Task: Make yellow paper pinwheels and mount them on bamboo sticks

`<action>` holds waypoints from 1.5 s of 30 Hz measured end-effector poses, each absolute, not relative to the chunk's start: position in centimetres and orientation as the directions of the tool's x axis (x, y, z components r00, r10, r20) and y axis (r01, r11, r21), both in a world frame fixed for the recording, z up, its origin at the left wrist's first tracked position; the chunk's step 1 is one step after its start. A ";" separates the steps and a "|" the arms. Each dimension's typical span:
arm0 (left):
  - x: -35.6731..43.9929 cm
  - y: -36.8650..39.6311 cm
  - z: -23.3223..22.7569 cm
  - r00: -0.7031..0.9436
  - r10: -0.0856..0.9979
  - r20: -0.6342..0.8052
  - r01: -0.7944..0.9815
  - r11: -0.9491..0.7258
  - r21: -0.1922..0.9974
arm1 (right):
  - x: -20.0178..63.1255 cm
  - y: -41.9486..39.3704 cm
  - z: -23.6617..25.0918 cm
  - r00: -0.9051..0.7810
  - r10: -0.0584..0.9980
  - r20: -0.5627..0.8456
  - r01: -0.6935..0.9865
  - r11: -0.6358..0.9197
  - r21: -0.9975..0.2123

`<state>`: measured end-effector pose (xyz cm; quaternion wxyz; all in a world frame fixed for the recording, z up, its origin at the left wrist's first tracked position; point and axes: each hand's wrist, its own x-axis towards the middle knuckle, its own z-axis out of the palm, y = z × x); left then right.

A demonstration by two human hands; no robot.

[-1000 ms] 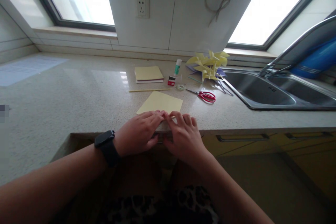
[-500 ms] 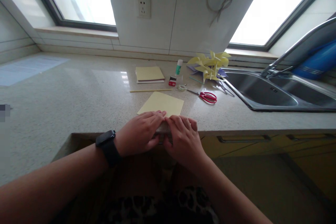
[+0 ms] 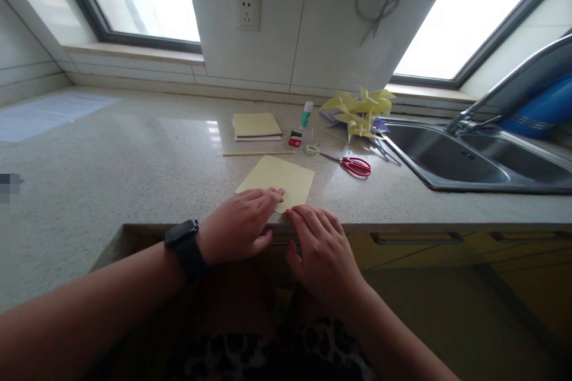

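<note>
A pale yellow sheet of paper [image 3: 279, 175] lies at the counter's front edge, turned so that one corner points toward me. My left hand [image 3: 243, 223] rests with its fingers stretched over the near left part of the sheet, and its thumb hangs below the counter edge. Beside it, my right hand [image 3: 322, 244] has its fingertips at the sheet's near right edge, fingers together and thumb apart. Both hands look open, and neither holds anything I can see. A black watch [image 3: 184, 244] is on my left wrist.
Behind the sheet lie a thin yellow stick [image 3: 257, 154], a paper stack [image 3: 257, 125], a glue stick [image 3: 306, 114], a small red box [image 3: 295, 139], a tape roll [image 3: 311, 149] and red-handled scissors [image 3: 355, 166]. Yellow paper pinwheels [image 3: 360, 108] stand by the sink [image 3: 447, 152].
My right hand has shifted right and toward me, away from my left hand, uncovering the sheet's near corner. The left hand stays nearly in place on the paper.
</note>
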<state>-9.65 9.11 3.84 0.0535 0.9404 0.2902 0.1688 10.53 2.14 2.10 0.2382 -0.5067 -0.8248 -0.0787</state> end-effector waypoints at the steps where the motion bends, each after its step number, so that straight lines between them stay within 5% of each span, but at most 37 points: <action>1: -9.6 9.1 3.8 0.776 0.562 0.287 0.525 -0.827 0.199 | 10.5 2.1 2.0 -0.374 0.796 0.476 0.873 0.475 -0.109; 27: -9.6 9.1 3.6 0.779 0.551 0.298 0.530 -0.834 0.156 | 10.6 1.4 1.4 -0.356 0.804 0.476 0.882 0.458 -0.113; 45: -9.6 9.0 3.6 0.781 0.550 0.295 0.519 -0.835 0.183 | 9.9 2.8 1.9 -0.384 0.866 0.321 0.875 0.452 -0.173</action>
